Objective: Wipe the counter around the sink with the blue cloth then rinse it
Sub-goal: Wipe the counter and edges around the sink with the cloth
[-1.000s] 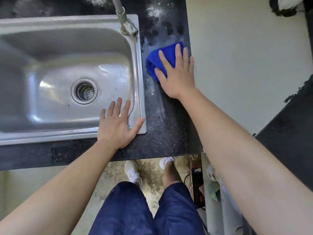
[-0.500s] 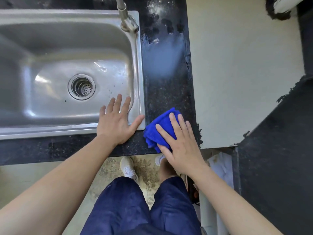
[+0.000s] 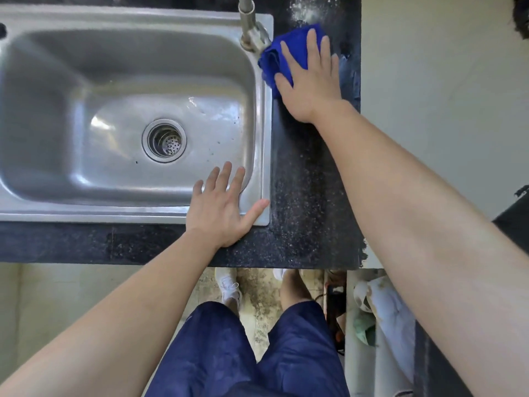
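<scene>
Flat right hand presses blue cloth on narrow counter beside faucet; flat left hand rests on sink corner rim.

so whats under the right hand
A bunched blue cloth, pressed by the flat right hand onto the black speckled counter. The counter surface beneath the cloth is covered.

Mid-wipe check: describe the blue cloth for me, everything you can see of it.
The bright blue cloth looks like soft, plush fabric, bunched into folds rather than spread flat. It lies on the speckled black counter by the far right corner of the steel sink, its left edge at the base of the metal faucet. The right hand presses flat on it with straight fingers, covering much of it. Whether it is wet cannot be told.
</scene>
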Available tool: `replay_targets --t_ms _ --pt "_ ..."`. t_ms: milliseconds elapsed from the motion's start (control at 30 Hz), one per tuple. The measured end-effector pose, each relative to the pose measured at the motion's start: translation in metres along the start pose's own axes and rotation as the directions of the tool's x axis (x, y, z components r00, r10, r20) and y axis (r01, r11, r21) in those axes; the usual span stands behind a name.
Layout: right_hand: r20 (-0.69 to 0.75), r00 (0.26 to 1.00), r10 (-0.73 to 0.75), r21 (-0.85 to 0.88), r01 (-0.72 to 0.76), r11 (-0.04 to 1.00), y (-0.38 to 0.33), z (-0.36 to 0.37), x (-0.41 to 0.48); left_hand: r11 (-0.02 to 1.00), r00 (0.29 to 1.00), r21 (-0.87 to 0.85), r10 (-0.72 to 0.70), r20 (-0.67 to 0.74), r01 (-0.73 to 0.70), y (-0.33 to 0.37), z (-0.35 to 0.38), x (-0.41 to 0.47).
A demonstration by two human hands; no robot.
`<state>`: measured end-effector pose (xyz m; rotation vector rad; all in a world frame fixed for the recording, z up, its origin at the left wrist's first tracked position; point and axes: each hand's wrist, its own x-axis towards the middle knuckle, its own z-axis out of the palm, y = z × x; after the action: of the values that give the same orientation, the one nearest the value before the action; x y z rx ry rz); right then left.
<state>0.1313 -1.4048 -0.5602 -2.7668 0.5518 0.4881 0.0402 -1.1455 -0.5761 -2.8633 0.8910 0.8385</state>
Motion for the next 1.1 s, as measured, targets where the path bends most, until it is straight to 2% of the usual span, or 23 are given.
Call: replay_targets --t_ms 100,200,333,433,567,733,867,967,1100 --pt "-0.065 0.998 -0.010 0.020 0.011 1.000 -0.004 0.022 -0.037 1.000 1.000 -0.014 0.002 -0.004 -0.002 -0.001 0.001 -0.001" --pt "-0.126 0.988 -0.085 0.018 0.088 0.996 0.003 0.058 -0.116 0.999 1.000 -0.033 0.004 -0.002 -0.004 -0.001 0.002 0.000" --pt "-0.058 0.995 -0.082 0.046 0.085 0.995 0.011 0.106 -0.246 0.999 1.000 -0.046 0.016 -0.010 -0.017 -0.002 0.003 0.000" --pt "-0.006 0.998 -0.070 0.048 0.070 0.996 0.014 0.126 -0.300 0.998 1.000 -0.060 0.026 -0.016 -0.027 -0.003 0.004 0.000" --pt "0.010 0.997 -0.078 0.036 0.077 0.996 0.015 0.114 -0.277 0.997 0.999 -0.069 0.038 -0.024 -0.039 -0.002 0.004 -0.001" --pt "-0.030 1.000 -0.008 0.009 0.008 1.000 0.001 0.065 -0.142 0.996 0.999 -0.074 0.044 -0.023 -0.045 -0.002 0.003 -0.001" --pt "0.007 0.995 0.096 0.015 -0.097 0.995 -0.010 0.022 -0.045 0.997 0.999 -0.054 0.053 -0.013 -0.054 -0.003 0.005 0.001" --pt "-0.028 0.994 0.104 0.007 -0.104 0.995 -0.013 0.029 -0.053 0.997 0.998 -0.045 0.056 -0.011 -0.057 -0.003 0.004 0.001" --pt "-0.108 0.993 0.044 0.038 -0.040 0.998 -0.008 0.081 -0.165 0.998 0.999 -0.038 0.052 -0.009 -0.052 -0.004 0.005 0.001"
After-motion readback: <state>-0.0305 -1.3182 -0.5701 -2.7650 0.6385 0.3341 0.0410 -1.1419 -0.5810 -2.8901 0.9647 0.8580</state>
